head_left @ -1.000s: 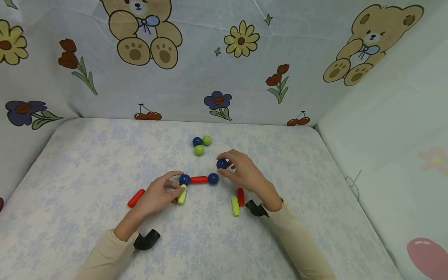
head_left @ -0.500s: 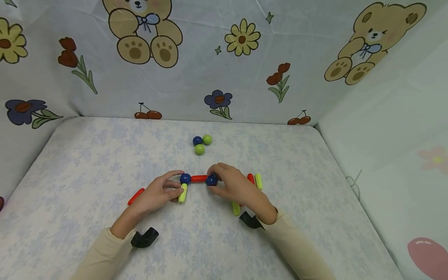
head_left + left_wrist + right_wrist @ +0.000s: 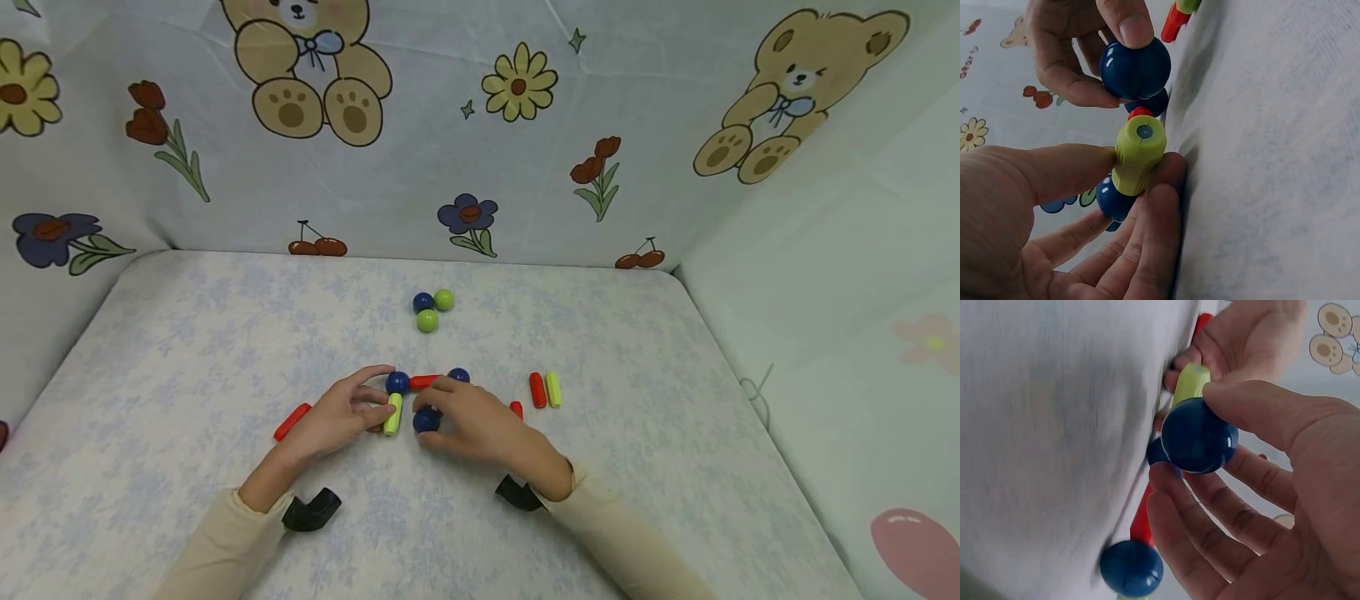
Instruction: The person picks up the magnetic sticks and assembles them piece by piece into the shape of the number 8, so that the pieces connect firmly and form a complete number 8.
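Note:
In the head view my left hand [image 3: 337, 414] pinches a yellow-green stick [image 3: 393, 414] between thumb and fingers. The stick's far end meets a blue ball [image 3: 397, 382], from which a red stick [image 3: 423, 382] runs right to another blue ball [image 3: 459, 375]. My right hand [image 3: 480, 425] holds a loose blue ball [image 3: 427, 420] by thumb and fingertips, just right of the yellow-green stick. Seen from the left wrist, the stick's free end [image 3: 1144, 132] shows a small grey disc, and the held ball [image 3: 1135, 69] is close to it.
Behind the hands lie a blue ball [image 3: 423, 302] and two green balls [image 3: 427, 321] in a cluster. A red stick [image 3: 537, 390] and a yellow-green one [image 3: 553, 389] lie right of my right hand, which partly covers another red stick [image 3: 517, 409]. One more red stick [image 3: 292, 422] is beside my left hand.
My right hand has carried the blue ball leftward and toward me, past the joined ball, to beside the yellow-green stick. Two sticks at right have come into view. My left hand keeps its grip.

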Demonstrator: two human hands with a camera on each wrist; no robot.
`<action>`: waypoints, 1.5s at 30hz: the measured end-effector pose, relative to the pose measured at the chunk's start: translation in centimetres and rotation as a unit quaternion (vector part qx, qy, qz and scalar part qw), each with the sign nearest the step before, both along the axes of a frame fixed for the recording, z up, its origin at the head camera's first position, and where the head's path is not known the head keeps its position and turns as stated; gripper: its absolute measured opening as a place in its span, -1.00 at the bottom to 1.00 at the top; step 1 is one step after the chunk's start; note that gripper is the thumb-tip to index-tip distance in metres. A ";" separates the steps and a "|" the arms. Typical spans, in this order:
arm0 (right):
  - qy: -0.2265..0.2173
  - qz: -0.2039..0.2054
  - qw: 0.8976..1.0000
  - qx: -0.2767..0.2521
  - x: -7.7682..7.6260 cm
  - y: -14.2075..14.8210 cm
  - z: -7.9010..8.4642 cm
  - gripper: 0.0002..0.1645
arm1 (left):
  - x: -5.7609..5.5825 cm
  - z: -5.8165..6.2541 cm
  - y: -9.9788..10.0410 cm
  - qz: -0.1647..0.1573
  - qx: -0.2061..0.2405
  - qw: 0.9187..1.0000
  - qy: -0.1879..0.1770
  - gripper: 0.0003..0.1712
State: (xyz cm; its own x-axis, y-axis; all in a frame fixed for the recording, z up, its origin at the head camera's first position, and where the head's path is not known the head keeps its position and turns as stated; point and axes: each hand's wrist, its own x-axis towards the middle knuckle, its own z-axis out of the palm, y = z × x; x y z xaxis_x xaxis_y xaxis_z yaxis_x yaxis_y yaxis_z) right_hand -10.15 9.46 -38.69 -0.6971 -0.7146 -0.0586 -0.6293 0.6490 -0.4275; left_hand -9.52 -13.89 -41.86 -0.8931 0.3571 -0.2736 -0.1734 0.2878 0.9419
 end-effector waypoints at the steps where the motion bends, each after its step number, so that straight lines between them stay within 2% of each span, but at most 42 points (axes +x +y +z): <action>1: -0.001 0.003 1.000 0.004 0.1 -0.2 0.0 -0.64 | 0.0 0.0 0.0 0.000 -0.001 1.000 0.001 -0.26; 13: -0.010 0.041 0.999 0.017 1.5 -1.6 -0.3 -0.62 | 0.0 -0.1 0.2 -0.002 -0.022 1.000 0.014 -0.28; 20: 0.007 0.051 0.997 0.048 2.1 -2.5 -0.5 -0.57 | 0.0 0.0 0.2 -0.002 -0.032 0.999 0.014 -0.27; 30: 0.050 0.084 0.995 0.030 2.3 -2.7 -0.4 -0.61 | -0.1 -0.1 -0.1 0.001 -0.038 0.999 0.012 -0.30; 39: 0.081 0.079 0.993 0.026 2.5 -2.7 -0.4 -0.62 | -0.2 -0.2 0.0 -0.006 -0.028 0.999 0.014 -0.29; 45: 0.084 0.077 0.993 0.028 2.6 -2.5 -0.2 -0.59 | -0.1 -0.2 0.0 -0.007 -0.028 0.999 0.012 -0.29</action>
